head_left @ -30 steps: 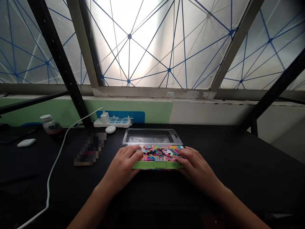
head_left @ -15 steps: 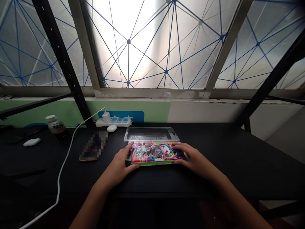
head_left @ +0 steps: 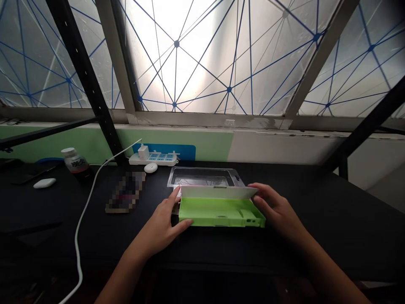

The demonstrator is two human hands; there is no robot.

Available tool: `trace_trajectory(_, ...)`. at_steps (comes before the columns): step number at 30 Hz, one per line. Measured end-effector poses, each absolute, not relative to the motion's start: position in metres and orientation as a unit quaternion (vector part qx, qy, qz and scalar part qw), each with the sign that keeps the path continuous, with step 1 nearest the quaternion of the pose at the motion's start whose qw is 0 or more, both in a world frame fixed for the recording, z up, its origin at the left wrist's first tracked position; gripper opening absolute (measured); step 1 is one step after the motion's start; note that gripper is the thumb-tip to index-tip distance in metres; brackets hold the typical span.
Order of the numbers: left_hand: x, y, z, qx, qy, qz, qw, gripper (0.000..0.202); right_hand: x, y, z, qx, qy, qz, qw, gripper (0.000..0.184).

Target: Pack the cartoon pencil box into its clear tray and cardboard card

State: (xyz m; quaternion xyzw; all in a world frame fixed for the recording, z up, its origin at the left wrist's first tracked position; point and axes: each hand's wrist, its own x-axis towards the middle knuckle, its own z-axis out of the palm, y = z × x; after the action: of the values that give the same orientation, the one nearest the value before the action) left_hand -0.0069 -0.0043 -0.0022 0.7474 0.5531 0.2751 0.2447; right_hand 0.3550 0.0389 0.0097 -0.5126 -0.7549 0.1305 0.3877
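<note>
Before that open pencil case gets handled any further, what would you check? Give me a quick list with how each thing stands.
1. Lid raised from the lime-green pencil case: ok, white underside showing.
2. Left grip steadying the case: ok, thumb at its front left corner.
3. Right grip pinching the lid firmly: cannot tell; fingers are at its right end.
4. White cable apart from both hands: ok, well to the left.
5. Lid apart from the clear plastic packaging tray behind: cannot tell; they overlap in view.
</note>
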Motion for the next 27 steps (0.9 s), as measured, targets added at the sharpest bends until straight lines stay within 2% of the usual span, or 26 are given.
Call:
trace_trajectory(2,-0.004,-0.002,-0.002,0.732,0.568,0.289,0.241,0.062,0.360,0.024,0.001,-0.476,-0.791,0.143,0.357,0.044)
trace_trajectory(4,-0.001,0.000,-0.002,0.724,0.578,0.298,0.229,0.052,0.362,0.015,-0.005,-0.462,-0.811,0.144,0.329,0.049)
trace_trajectory(9,0.000,0.002,-0.003,0.737,0.570,0.296,0.209,0.054,0.358,0.025,-0.010,-0.522,-0.787,0.087,0.317,0.044)
trace_trajectory(14,0.001,0.005,-0.010,0.767,0.552,0.282,0.168,0.040,0.353,0.041,-0.008,-0.577,-0.769,0.046,0.272,0.046)
trace_trajectory(21,0.003,0.010,-0.013,0.761,0.568,0.281,0.139,0.055,0.339,0.048,0.011,-0.560,-0.791,-0.210,0.131,0.049)
trace_trajectory(24,0.003,0.010,-0.010,0.771,0.557,0.267,0.157,0.050,0.320,0.050,0.022,-0.532,-0.803,-0.243,0.113,0.042)
trace_trajectory(27,0.002,0.010,-0.010,0.768,0.565,0.256,0.160,0.054,0.293,0.052,0.024,-0.488,-0.836,-0.222,0.120,0.026)
